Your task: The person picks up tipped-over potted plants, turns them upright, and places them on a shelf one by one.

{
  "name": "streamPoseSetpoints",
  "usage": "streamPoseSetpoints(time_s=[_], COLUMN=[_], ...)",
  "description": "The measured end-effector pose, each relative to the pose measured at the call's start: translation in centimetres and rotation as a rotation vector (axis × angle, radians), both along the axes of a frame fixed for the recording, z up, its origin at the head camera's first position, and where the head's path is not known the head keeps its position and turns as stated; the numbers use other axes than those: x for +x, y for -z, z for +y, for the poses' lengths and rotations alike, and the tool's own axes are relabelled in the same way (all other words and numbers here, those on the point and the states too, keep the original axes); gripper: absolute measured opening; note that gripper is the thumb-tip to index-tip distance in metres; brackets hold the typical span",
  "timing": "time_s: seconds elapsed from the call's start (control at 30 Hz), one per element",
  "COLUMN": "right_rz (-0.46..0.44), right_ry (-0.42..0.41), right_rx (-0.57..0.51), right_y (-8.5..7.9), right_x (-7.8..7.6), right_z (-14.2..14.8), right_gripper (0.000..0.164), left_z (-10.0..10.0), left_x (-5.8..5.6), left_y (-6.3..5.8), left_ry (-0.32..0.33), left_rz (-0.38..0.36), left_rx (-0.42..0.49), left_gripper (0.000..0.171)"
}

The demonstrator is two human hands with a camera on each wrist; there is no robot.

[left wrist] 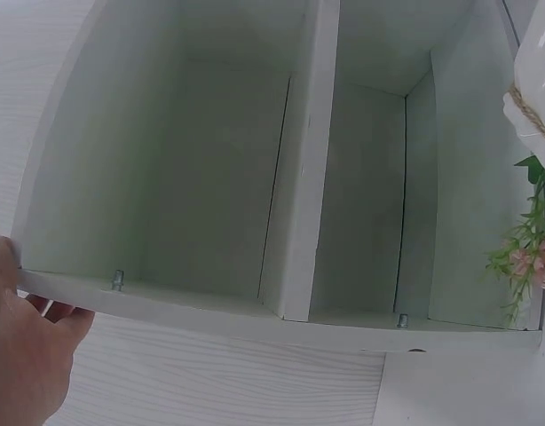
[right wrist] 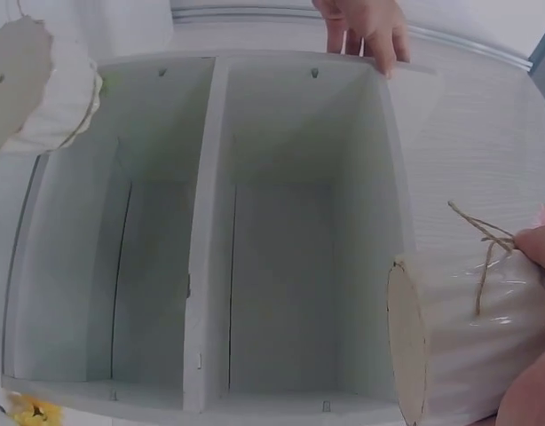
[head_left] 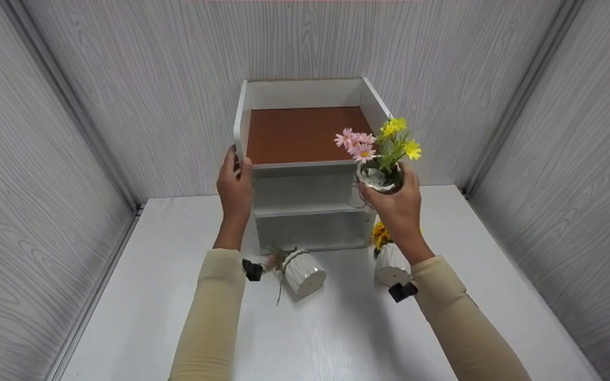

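Observation:
A small white shelf cabinet [head_left: 310, 212] with a brown top panel [head_left: 305, 135] stands against the back wall. My left hand [head_left: 235, 185] grips its left side panel [head_left: 241, 114] near the upper front corner, thumb on the inner side. In my right hand [head_left: 397, 206] I hold a white ribbed flower pot [right wrist: 472, 333] with twine tied round it. Pink flowers [head_left: 357, 144] and yellow flowers [head_left: 412, 150] rise from this pot, which is raised in front of the cabinet's right front corner. Two shelf compartments [left wrist: 210, 160] face forward, with nothing seen inside.
Two more white pots lie on their sides on the white table [head_left: 315, 338]: one pot [head_left: 305, 274] with dried-looking pinkish flowers at centre, another pot [head_left: 391, 262] with orange-yellow flowers [head_left: 380, 234] below my right forearm. Wood-grain walls [head_left: 564, 174] enclose the sides and back.

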State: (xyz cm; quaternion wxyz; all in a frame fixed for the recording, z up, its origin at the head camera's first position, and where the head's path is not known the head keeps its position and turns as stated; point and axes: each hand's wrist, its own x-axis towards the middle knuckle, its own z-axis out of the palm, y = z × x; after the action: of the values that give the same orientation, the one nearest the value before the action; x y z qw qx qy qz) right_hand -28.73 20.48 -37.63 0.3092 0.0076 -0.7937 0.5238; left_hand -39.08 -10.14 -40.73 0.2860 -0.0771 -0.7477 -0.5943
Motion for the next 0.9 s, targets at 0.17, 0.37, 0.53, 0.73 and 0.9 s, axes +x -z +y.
streamPoseSetpoints(time_s=[0.17, 0.37, 0.53, 0.73, 0.9], right_rz=[0.015, 0.028, 0.053, 0.061, 0.047], right_ry=[-0.009, 0.005, 0.005, 0.005, 0.016], right_rx=[-0.039, -0.065, -0.064, -0.078, -0.087], right_y=[-1.0, -2.2, -3.1, -3.9, -3.9], right_x=[-1.0, -2.1, -3.1, -4.0, -5.4], right_z=[-0.6, -1.3, -1.9, -2.3, -2.5], right_gripper=[0.091, 0.094, 0.093, 0.093, 0.096], left_z=[0.1, 0.3, 0.3, 0.2, 0.2], left_x=[0.0, 0.3, 0.3, 0.1, 0.2], left_y=[-0.1, -0.2, -0.2, -0.1, 0.1], left_ry=[0.002, 0.012, 0.01, 0.004, 0.007], left_rz=[-0.016, 0.0, 0.003, -0.012, -0.021], left_rx=[0.0, 0.003, 0.003, 0.01, 0.021], left_gripper=[0.063, 0.06, 0.06, 0.06, 0.06])
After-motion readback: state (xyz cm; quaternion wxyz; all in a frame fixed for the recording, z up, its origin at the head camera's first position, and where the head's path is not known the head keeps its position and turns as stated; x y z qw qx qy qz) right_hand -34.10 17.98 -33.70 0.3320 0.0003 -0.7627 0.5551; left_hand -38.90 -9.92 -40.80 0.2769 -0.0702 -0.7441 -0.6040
